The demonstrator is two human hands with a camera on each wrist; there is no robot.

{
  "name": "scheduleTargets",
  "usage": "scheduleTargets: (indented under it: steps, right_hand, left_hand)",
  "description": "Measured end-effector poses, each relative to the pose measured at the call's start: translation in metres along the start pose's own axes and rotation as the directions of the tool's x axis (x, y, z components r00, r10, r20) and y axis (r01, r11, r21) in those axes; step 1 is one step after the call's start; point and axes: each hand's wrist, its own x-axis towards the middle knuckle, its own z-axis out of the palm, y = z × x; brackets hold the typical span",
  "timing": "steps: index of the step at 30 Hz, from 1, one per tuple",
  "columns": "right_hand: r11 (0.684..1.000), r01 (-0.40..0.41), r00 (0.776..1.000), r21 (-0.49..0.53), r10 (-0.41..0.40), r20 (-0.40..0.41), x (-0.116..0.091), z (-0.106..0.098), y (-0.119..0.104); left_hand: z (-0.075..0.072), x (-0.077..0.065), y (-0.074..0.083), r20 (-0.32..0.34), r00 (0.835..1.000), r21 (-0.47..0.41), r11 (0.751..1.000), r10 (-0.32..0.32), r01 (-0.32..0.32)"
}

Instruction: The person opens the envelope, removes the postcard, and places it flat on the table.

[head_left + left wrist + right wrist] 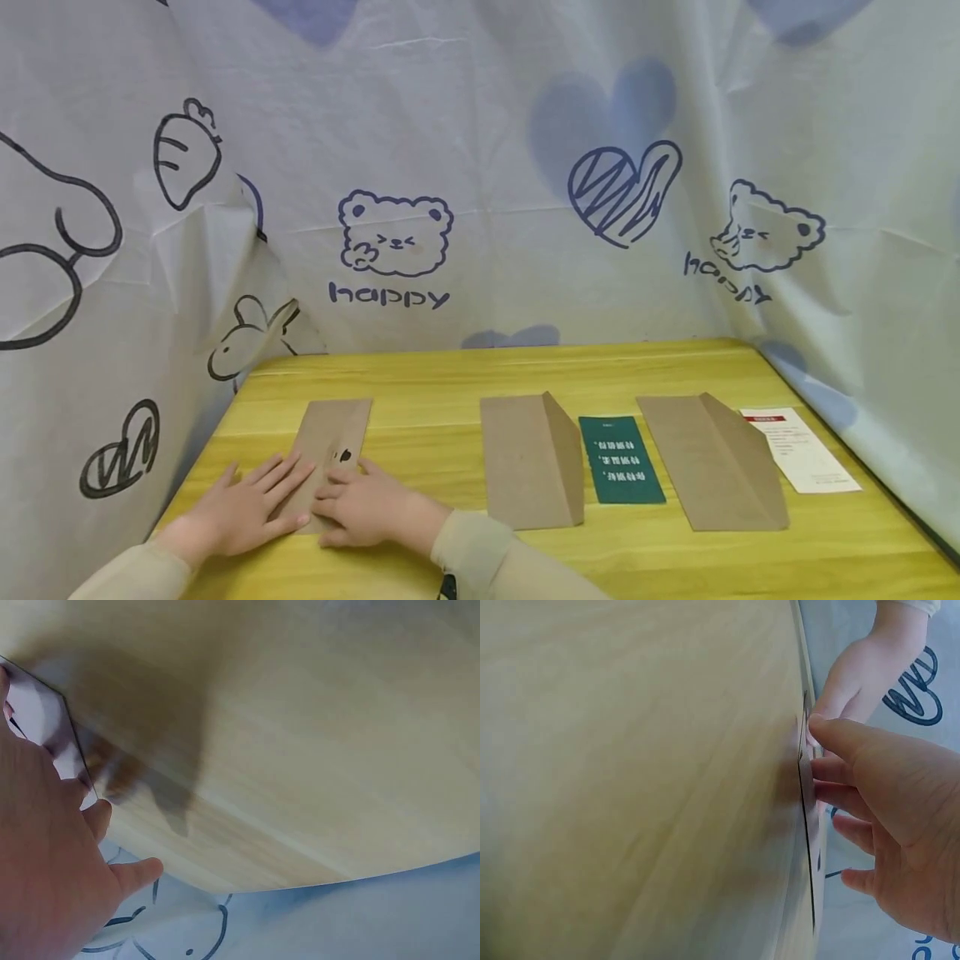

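A brown kraft-paper envelope lies flat at the left of the table, with a small dark mark near its middle. My left hand rests on its left side, fingers extended and spread. On its lower right part my right hand presses down with lightly bent fingers, close beside the left fingertips. In the left wrist view the left hand lies over the paper's edge. The right wrist view shows the right hand touching the paper, seen edge-on; whatever its palm covers is hidden.
Two more brown envelopes lie to the right, their flaps folded out. A green card with white writing lies between them. A white card with a red strip sits at the far right. Printed cloth hangs around the yellow table.
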Motion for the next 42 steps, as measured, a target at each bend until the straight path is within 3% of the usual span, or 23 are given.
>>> scheduleTargets:
  steps: [16,28,42]
  right_hand:
    - [1.0,-0.008,1.0,-0.025,0.008,0.013,0.003,-0.002,-0.004]
    - [0.998,-0.045,0.999,-0.054,0.045,0.003,-0.004,-0.005,-0.004]
    - [0.985,-0.092,0.993,-0.145,0.08,-0.084,-0.028,-0.009,0.001]
  left_hand:
    - [-0.001,-0.009,-0.001,0.022,1.0,-0.05,0.999,-0.021,0.022]
    - [0.0,-0.005,0.0,0.0,1.0,-0.033,0.999,-0.019,0.019]
    - [0.0,-0.003,0.001,0.007,1.0,-0.028,1.0,-0.015,0.015]
